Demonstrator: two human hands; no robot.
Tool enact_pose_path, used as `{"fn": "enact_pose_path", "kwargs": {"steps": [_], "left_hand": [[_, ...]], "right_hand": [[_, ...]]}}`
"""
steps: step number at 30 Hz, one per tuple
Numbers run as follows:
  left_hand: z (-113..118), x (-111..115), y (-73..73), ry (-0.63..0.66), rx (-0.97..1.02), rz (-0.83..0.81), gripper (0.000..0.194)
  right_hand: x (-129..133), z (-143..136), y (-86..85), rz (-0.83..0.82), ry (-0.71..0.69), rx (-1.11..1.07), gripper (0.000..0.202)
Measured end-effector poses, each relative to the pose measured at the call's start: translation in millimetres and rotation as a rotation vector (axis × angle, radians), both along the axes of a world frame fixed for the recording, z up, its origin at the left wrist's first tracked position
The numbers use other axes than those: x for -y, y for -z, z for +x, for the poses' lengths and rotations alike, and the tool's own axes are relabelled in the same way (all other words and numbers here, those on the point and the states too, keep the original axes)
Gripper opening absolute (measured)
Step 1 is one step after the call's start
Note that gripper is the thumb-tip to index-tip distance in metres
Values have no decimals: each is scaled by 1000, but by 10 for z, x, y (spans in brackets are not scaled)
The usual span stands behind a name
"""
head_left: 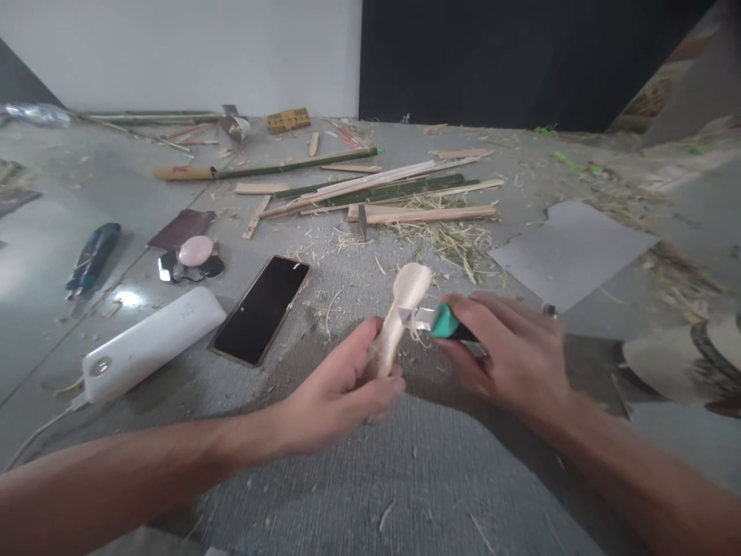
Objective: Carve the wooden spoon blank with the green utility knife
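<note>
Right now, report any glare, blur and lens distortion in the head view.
Head view: glare blooms on the glossy floor at left, beside the white power bank; the left hand gripping the wooden spoon is slightly motion-blurred at the fingertips, and the right hand with the teal-handled knife is softer too; wide-angle distortion bends the forearms and tilts the edges; the bamboo strips stay fairly sharp.

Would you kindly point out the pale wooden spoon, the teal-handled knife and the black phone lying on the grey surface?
pale wooden spoon (412, 284), head view, on its bowl.
teal-handled knife (447, 322), head view, on the teal handle front.
black phone (260, 309), head view, on the screen's middle.
</note>
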State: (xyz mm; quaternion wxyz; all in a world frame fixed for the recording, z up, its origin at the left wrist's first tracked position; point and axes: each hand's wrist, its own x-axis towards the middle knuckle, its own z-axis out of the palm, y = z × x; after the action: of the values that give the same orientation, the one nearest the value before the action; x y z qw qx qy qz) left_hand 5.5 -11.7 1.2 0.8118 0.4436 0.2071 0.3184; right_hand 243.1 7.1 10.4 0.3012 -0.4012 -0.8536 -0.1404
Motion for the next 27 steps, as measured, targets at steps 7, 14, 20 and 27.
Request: {"fn": "enact_pose_path", "kwargs": {"steps": [7,14,20,27], "left_hand": [[-16,-15,39,-51,14,-12,17],[-1,-27,-29,-12,3,-40,19],[-12,-40,-5,6,61,-59,23],[-17,-56,14,25,109,-25,27]], "right_hand": [[43,-79,8,-209,-204,63,18],[3,22,16,-52,-3,-19,22],[10,-25,19,-175,-157,15,21],[59,-88,35,-273,-227,4,18]]}}
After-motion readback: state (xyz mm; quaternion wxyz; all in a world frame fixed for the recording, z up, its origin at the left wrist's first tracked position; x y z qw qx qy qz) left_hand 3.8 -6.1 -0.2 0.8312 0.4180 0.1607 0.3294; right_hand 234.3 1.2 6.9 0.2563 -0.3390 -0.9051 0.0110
